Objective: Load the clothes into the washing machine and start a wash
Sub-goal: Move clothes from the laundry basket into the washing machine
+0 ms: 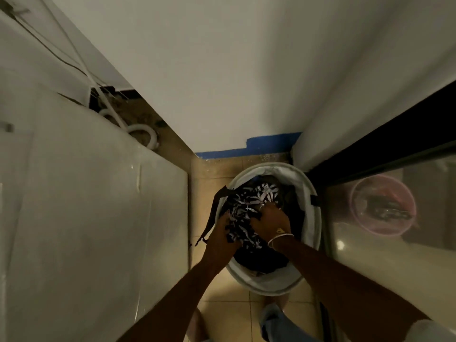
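Both hands reach into the white laundry basket [313, 193] on the tiled floor [222, 304], the left hand [223, 233] and right hand [271, 223] each clutching a black-and-white patterned garment [249, 201] lying on dark clothes [259, 260]. A white washing machine [86, 206] stands just left of the basket. A pink basin [383, 206] shows behind glass on the right, and a blue strip [259, 146] runs along the foot of the far wall.

Black-white patterned garment [249, 206] bunched atop dark clothes [261, 260] in white hamper [312, 225]

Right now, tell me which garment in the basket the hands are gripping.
The black-and-white patterned garment on top of the pile in the basket: the left hand and right hand both grip it. The other clothes under it are plain dark.
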Demonstrator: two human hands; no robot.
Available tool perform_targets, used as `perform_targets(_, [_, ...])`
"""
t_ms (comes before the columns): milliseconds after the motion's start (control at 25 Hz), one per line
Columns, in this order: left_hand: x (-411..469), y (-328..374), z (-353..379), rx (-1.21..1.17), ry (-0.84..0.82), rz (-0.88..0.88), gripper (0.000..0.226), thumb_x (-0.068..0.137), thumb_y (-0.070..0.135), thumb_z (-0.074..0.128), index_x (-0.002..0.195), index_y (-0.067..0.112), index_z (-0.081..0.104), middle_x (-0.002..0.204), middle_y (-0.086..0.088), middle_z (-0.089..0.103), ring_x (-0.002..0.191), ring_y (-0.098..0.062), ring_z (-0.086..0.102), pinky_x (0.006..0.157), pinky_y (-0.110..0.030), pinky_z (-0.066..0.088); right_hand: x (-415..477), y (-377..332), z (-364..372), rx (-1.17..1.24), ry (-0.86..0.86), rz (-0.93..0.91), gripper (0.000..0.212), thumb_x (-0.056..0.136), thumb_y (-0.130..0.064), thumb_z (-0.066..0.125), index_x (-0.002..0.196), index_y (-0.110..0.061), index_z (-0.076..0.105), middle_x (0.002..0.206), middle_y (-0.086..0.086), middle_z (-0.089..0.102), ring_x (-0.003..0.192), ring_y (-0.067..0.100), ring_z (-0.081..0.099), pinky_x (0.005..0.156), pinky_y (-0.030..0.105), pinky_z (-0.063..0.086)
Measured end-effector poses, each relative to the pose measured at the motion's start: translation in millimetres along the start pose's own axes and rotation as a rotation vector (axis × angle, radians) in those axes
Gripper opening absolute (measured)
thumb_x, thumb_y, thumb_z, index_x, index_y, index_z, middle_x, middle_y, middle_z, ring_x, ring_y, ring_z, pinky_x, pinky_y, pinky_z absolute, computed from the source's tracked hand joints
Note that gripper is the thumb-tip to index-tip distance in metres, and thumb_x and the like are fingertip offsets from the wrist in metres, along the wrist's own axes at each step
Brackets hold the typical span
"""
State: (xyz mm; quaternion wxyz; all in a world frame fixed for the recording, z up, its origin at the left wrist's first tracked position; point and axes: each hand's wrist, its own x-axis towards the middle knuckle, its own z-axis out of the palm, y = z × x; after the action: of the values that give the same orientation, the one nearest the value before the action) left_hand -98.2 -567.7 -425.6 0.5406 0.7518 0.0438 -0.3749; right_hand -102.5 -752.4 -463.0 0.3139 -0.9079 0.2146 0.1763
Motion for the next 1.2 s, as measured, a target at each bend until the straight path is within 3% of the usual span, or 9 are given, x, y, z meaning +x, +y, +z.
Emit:
perform_targets(160, [-17, 82, -20, 0.141, -0.064, 0.25, 0.113, 0.058, 0.031, 0.096, 0.15, 0.022, 0.03, 0.147, 0.005, 0.047, 0.138, -0.015, 0.044, 0.113, -0.036, 0.039, -39, -74, -77, 0.632, 0.113, -0.003, 0.02, 0.077, -0.027, 0.059, 0.093, -0.025, 0.072, 0.093, -0.002, 0.074, 0.091, 0.019, 0.068, 0.088, 0.043, 0.054])
perform_targets(280, [-42, 145, -38, 0.05, -0.027, 0.309, 0.1, 0.058, 0.033, 0.095, 0.142, 0.027, 0.041, 0.134, 0.016, 0.058, 0.127, -0.006, 0.054, 0.105, -0.027, 0.045, -70, -139, -136, 1.004, 0.17, -0.011, 0.015, 0.074, -0.017, 0.059, 0.08, -0.019, 0.072, 0.079, 0.0, 0.074, 0.078, 0.014, 0.07, 0.076, 0.039, 0.056])
perform_targets(360, [-71, 187, -55, -0.079, 0.043, 0.298, 0.074, 0.064, 0.032, 0.088, 0.129, 0.03, 0.053, 0.119, 0.012, 0.067, 0.113, -0.008, 0.064, 0.099, -0.037, 0.052, -97, -187, -176, 1.116, 0.251, -0.138, 0.02, 0.073, -0.009, 0.057, 0.089, -0.011, 0.069, 0.084, 0.002, 0.072, 0.081, 0.015, 0.068, 0.075, 0.034, 0.053])
perform_targets(520, [-139, 277, -101, -0.288, 0.236, 0.415, 0.024, 0.085, 0.015, 0.071, 0.106, 0.026, 0.066, 0.101, -0.002, 0.074, 0.097, -0.021, 0.071, 0.09, -0.054, 0.055, -157, -272, -238, 1.024, 0.377, -0.5, 0.033, 0.087, -0.011, 0.06, 0.117, -0.003, 0.051, 0.105, 0.005, 0.065, 0.097, 0.019, 0.064, 0.082, 0.029, 0.053])
perform_targets(640, [-200, 331, -153, -0.437, 0.282, 0.526, 0.028, 0.089, 0.017, 0.07, 0.114, 0.028, 0.066, 0.111, 0.001, 0.073, 0.106, -0.018, 0.069, 0.093, -0.047, 0.056, -197, -309, -250, 0.759, 0.451, -0.664, 0.069, 0.084, -0.027, 0.066, 0.14, -0.004, 0.034, 0.132, -0.002, 0.052, 0.118, 0.013, 0.056, 0.093, 0.024, 0.049])
perform_targets(800, [-283, 368, -234, -0.669, 0.309, 0.602, 0.034, 0.091, 0.011, 0.065, 0.125, 0.015, 0.063, 0.117, -0.006, 0.072, 0.11, -0.024, 0.068, 0.088, -0.035, 0.058, -214, -354, -229, 0.416, 0.229, -0.624, 0.113, 0.07, -0.043, 0.084, 0.154, -0.025, 0.01, 0.151, 0.0, 0.036, 0.136, 0.012, 0.041, 0.106, 0.03, 0.041])
perform_targets(960, [-348, 358, -329, -0.733, 0.487, 0.633, 0.033, 0.087, 0.013, 0.065, 0.12, 0.011, 0.065, 0.112, -0.01, 0.073, 0.104, -0.027, 0.07, 0.084, -0.038, 0.059, -232, -463, -202, 0.283, 0.262, -0.62, 0.054, 0.088, -0.036, 0.061, 0.138, -0.017, 0.05, 0.123, 0.002, 0.062, 0.111, 0.015, 0.061, 0.096, 0.006, 0.036])
perform_targets(1080, [-384, 330, -402, -0.73, 0.737, 0.626, 0.033, 0.087, 0.006, 0.06, 0.12, 0.009, 0.064, 0.104, -0.008, 0.075, 0.094, -0.025, 0.072, 0.077, -0.034, 0.059, -250, -562, -179, 0.696, 0.1, -0.576, 0.025, 0.093, -0.028, 0.064, 0.117, -0.025, 0.067, 0.111, -0.01, 0.071, 0.101, 0.006, 0.067, 0.095, 0.022, 0.05])
perform_targets(1200, [-400, 290, -466, -0.676, 0.976, 0.545, 0.043, 0.088, 0.005, 0.057, 0.13, 0.01, 0.058, 0.11, 0.001, 0.071, 0.094, -0.012, 0.068, 0.08, -0.026, 0.058, -261, -648, -152, 1.0, 0.015, -0.53, 0.023, 0.093, -0.014, 0.063, 0.113, -0.025, 0.068, 0.101, -0.013, 0.071, 0.091, -0.002, 0.067, 0.083, 0.017, 0.053])
